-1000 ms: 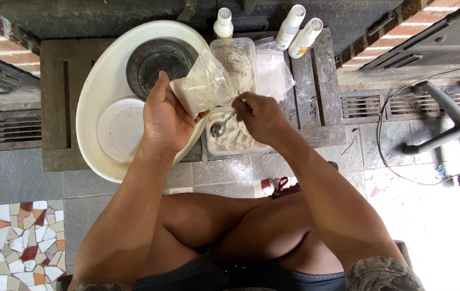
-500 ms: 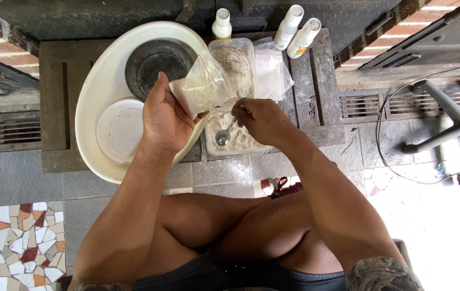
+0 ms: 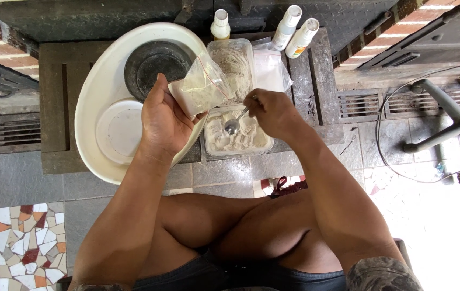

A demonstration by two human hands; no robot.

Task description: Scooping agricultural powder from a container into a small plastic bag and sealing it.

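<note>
- Metal spoon (image 3: 234, 125): grasped by right hand (image 3: 273, 110); bowl points lower-left, long axis diagonal, over the powder-filled clear container (image 3: 237, 141).
- Clear zip bag (image 3: 202, 89) of powder: clenched in left hand (image 3: 165, 121), mouth tilted upper-right.
- White basin (image 3: 92, 97) just left of the container; spray bottles (image 3: 294, 31) stand beyond; wooden surface (image 3: 316, 75) bare at right.

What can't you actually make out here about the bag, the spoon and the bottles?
All in the head view:
- Spoon handle: hidden inside the right hand.
- Plastic bag underside: covered by the left hand.
- Rear of the powder tub: behind the bag.
- Bottles: labels too small; bases hidden behind tub and bags.
- Chair: cut off by the right edge.
</note>
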